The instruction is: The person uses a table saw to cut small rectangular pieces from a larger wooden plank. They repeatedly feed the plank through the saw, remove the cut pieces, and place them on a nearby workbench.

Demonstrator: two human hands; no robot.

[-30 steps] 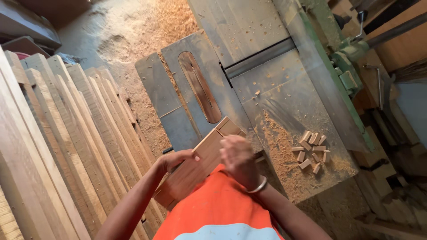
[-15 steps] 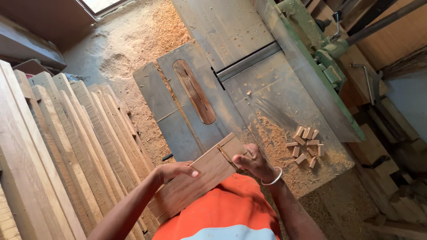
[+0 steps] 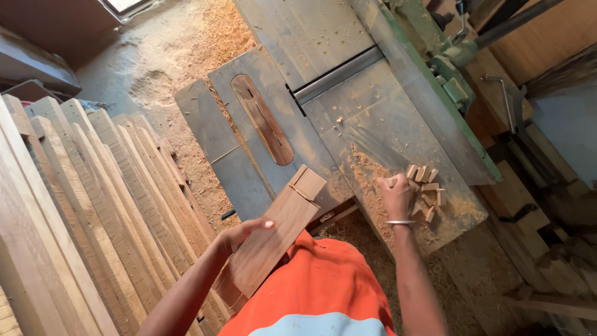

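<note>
A notched wooden board point(image 3: 273, 239) is held flat against the body by the left hand point(image 3: 245, 231), fingers grasping its edge. The right hand point(image 3: 396, 194) is closed over small wooden offcuts point(image 3: 429, 186) piled on the machine bench point(image 3: 385, 112). Step judged: offcut collection; a secure lift is next required.

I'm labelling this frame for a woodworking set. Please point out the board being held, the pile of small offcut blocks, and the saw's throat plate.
board point(image 3: 273, 239), head view, middle of its flat face
small offcut blocks point(image 3: 429, 186), head view, centre of the pile
throat plate point(image 3: 262, 119), head view, middle of the brown insert

board's point(image 3: 273, 239) near end hidden behind orange shirt point(image 3: 323, 280), stacked planks point(image 3: 74, 205) cropped left
</note>
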